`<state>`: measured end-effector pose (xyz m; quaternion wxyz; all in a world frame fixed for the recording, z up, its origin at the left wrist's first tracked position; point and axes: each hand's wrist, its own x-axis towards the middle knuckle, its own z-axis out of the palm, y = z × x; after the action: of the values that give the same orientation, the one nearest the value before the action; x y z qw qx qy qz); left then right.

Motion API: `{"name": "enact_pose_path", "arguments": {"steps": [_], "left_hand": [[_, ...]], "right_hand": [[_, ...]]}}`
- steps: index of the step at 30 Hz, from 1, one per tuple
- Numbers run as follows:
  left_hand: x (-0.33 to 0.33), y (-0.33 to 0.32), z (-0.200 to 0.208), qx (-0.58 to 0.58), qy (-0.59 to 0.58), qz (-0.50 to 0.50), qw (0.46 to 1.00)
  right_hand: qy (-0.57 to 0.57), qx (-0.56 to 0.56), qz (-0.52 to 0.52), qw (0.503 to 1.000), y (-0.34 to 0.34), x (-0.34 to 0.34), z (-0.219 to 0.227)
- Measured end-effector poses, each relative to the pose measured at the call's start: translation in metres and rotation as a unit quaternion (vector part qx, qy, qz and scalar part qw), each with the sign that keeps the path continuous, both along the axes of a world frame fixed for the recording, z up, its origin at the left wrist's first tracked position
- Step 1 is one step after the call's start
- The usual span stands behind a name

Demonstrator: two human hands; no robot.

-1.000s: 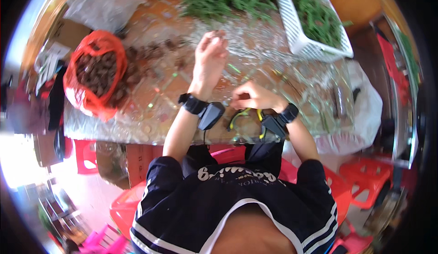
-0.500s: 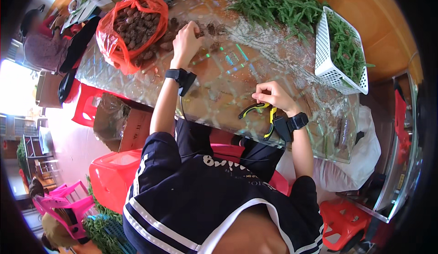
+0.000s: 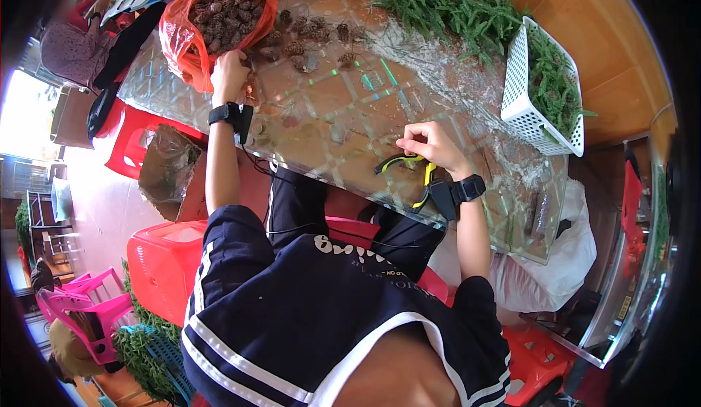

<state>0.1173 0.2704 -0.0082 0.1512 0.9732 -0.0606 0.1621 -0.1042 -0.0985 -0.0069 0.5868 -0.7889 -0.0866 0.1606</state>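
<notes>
My left hand [image 3: 229,75] is at the near right edge of a red plastic bag [image 3: 175,38] full of brown pine cones [image 3: 226,21]. Its fingers are curled together, and whatever may be in them is hidden. Over the near part of the table, my right hand [image 3: 436,148] is closed with thumb and forefinger pressed together. Pliers [image 3: 428,177] with yellow and black handles stick out below that hand, which grips them; their jaws are hidden. Several loose pine cones [image 3: 315,30] lie on the table to the right of the bag.
The table [image 3: 328,133] has a clear, shiny cover with white powder [image 3: 438,63] scattered on it. Green sprigs [image 3: 453,12] are heaped at the back, and a white basket [image 3: 517,89] holds more. A cardboard box [image 3: 171,173] and red stool [image 3: 168,261] stand to the left.
My left hand has moved left and nearer, from the loose pine cones to the bag's edge. My right hand stays nearly in place with the pliers.
</notes>
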Motion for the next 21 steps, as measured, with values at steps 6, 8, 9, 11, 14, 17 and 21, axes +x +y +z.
{"name": "enact_pose_path", "arguments": {"steps": [6,8,9,11,14,17,21], "left_hand": [[-0.009,0.001,0.0,-0.081,-0.003,0.014,0.997],[-0.012,-0.012,0.008,-0.153,-0.02,-0.06,0.986],[-0.014,-0.017,0.012,-0.222,-0.036,-0.122,0.967],[-0.026,-0.048,0.038,-0.35,0.034,-0.172,0.92],[-0.053,-0.113,0.073,-0.512,0.162,-0.259,0.803],[-0.076,-0.163,0.08,-0.588,0.259,-0.332,0.691],[-0.077,-0.218,0.04,-0.62,0.33,-0.397,0.591]], "right_hand": [[-0.017,0.029,0.029,0.999,0.004,-0.006,0.008],[-0.015,0.037,0.004,0.999,0.001,-0.008,0.014],[-0.018,0.041,0.007,0.999,0.001,-0.006,0.02],[-0.016,0.047,-0.008,0.999,-0.008,-0.01,0.026],[-0.058,0.103,-0.099,0.988,-0.036,-0.013,0.011],[-0.068,0.055,-0.214,0.973,-0.056,-0.012,0.023],[-0.081,-0.182,-0.268,0.943,-0.075,-0.042,0.028]]}}
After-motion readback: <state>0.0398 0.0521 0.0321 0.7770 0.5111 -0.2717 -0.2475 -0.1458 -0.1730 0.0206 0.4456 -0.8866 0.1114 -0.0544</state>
